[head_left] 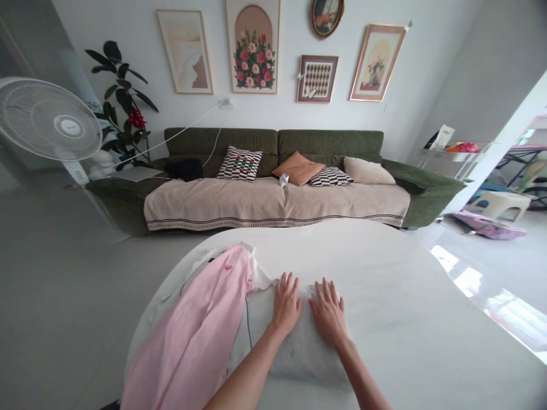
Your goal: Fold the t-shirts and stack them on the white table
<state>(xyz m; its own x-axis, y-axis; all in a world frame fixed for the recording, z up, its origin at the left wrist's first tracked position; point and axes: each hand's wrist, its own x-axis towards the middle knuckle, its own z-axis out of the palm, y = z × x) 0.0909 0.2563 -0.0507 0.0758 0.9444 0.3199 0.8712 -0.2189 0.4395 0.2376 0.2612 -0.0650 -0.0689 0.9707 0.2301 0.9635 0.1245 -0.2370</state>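
Note:
A light grey piece of folded cloth (303,356) lies flat on the white table (384,267); its exact kind does not show. My left hand (286,304) rests palm down on its upper left part, fingers stretched forward. On the upper right part lies my right hand (329,313), also palm down with its fingers slightly spread. To the left, a pink garment (205,330) is spread lengthwise toward the table's near edge. White cloth (260,274) shows beside its far end, and a thin dark cord (248,324) runs between the pink garment and the grey cloth.
Beyond the table stands a green sofa (222,142) with a beige cover (213,202) and several cushions. A white fan (51,119) and a leafy plant (123,102) are at the left. At the right are a small rack (453,154) and a low stool (498,202).

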